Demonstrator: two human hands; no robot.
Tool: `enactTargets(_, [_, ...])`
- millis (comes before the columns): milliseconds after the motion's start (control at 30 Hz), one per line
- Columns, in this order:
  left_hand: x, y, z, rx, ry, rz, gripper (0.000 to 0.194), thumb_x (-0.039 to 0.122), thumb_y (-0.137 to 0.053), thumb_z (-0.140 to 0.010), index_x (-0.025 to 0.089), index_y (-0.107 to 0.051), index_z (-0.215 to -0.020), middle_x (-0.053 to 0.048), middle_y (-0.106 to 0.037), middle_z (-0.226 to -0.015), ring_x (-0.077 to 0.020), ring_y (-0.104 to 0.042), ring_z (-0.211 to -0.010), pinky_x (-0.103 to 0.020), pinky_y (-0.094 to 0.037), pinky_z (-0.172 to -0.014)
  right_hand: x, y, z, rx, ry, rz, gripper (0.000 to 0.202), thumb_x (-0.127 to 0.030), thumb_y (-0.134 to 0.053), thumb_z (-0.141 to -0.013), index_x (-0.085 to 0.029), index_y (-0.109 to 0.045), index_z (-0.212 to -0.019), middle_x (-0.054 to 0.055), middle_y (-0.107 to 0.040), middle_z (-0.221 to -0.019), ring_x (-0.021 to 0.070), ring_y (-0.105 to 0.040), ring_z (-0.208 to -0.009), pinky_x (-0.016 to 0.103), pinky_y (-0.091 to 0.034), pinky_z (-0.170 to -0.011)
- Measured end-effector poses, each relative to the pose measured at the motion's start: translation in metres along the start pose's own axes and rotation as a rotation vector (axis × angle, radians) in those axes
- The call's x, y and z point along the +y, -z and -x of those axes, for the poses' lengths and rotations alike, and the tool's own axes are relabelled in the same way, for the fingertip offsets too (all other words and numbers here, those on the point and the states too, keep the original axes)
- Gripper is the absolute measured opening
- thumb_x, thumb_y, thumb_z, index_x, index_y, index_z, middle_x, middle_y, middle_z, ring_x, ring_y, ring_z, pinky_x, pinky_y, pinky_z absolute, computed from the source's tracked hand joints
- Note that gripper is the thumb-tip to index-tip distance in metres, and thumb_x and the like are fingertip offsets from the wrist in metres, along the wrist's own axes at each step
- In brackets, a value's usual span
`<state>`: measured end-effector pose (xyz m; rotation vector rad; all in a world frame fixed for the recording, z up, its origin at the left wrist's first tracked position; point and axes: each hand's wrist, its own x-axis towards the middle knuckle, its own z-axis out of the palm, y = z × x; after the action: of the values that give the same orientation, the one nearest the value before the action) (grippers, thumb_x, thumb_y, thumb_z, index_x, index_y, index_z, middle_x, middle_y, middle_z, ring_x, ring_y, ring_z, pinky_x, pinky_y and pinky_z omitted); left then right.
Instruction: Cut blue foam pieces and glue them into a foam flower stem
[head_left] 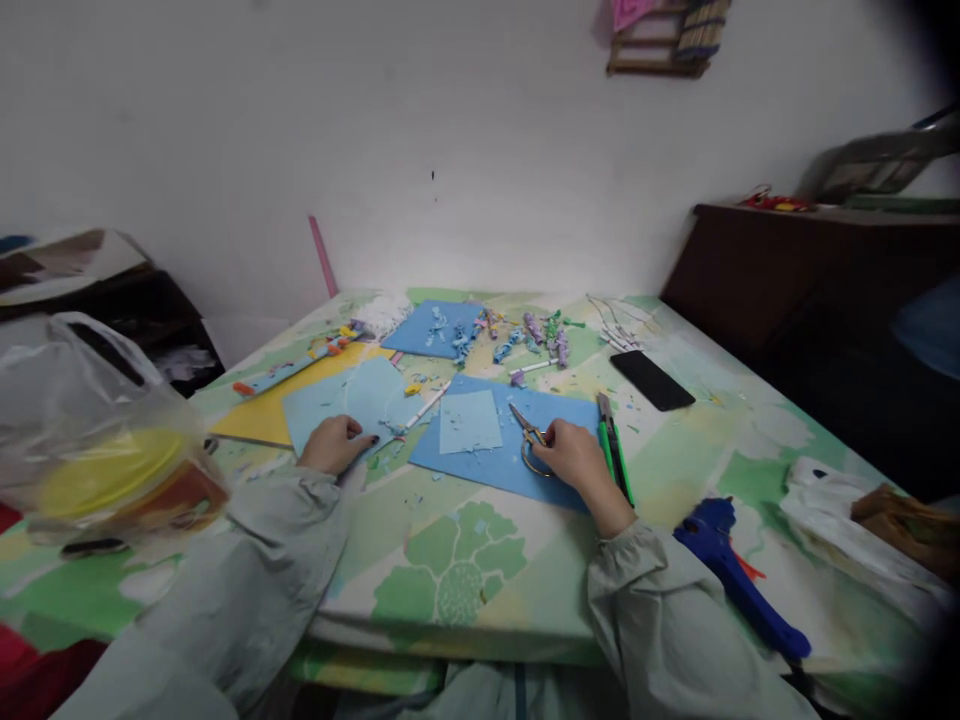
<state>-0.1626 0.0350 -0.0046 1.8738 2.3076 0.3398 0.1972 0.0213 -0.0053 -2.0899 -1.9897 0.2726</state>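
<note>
Pale blue square [469,422], one only, lies just below the centre of the frame on one of two darker blue sheets [517,485]. Right of it, the single pair of scissors [525,424] points up and left, its handle pinched by the right hand [577,457]. At left of centre, the left hand [330,445] rests with fingers bent on the edge of one larger pale sheet [349,385]; whether it grips that, I cannot tell. I'd judge the tips could nick the square if the right hand slid left, and the right sleeve [652,585] could knock the lone green-and-black cutter [616,450] beside the wrist. Also counted: one yellow sheet [251,420], left; one black phone [651,380], right; one blue glue gun [742,583], lower right; scraps [413,388], too many to number
</note>
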Motion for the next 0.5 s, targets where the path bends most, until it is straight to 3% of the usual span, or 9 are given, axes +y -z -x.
enactTargets(100, [0.006,-0.006,-0.003,-0.002,-0.025,0.031,0.029,0.040,-0.061,-0.064,0.016,-0.061,-0.079,-0.012,-0.066,-0.092,-0.0267,-0.060,-0.091,-0.032,-0.044,-0.075,-0.001,0.000,0.001,0.009,0.001,0.007,0.018,-0.033,-0.055,-0.076,-0.017,-0.062,-0.082,0.010,-0.068,-0.084,0.0227,-0.062,-0.078,0.027,-0.030,-0.055])
enactTargets(333, [0.002,-0.007,-0.002,-0.003,0.006,0.129,0.008,0.026,-0.056,-0.068,0.019,-0.058,-0.071,-0.004,-0.067,-0.078,-0.0202,-0.062,-0.079,-0.027,-0.045,-0.067,-0.005,0.000,0.009,0.054,-0.018,0.015,0.018,-0.032,-0.057,-0.077,-0.015,-0.062,-0.074,0.012,-0.066,-0.075,0.0229,-0.062,-0.071,0.027,-0.030,-0.053])
enactTargets(500, [-0.005,-0.005,0.002,0.029,0.029,0.166,0.021,0.031,-0.052,-0.072,0.017,-0.060,-0.085,-0.006,-0.067,-0.086,-0.0199,-0.062,-0.083,-0.028,-0.046,-0.074,-0.016,0.017,0.022,0.126,0.005,-0.020,0.029,-0.036,-0.052,-0.083,-0.015,-0.059,-0.064,0.010,-0.063,-0.065,0.0195,-0.059,-0.063,0.026,-0.031,-0.052])
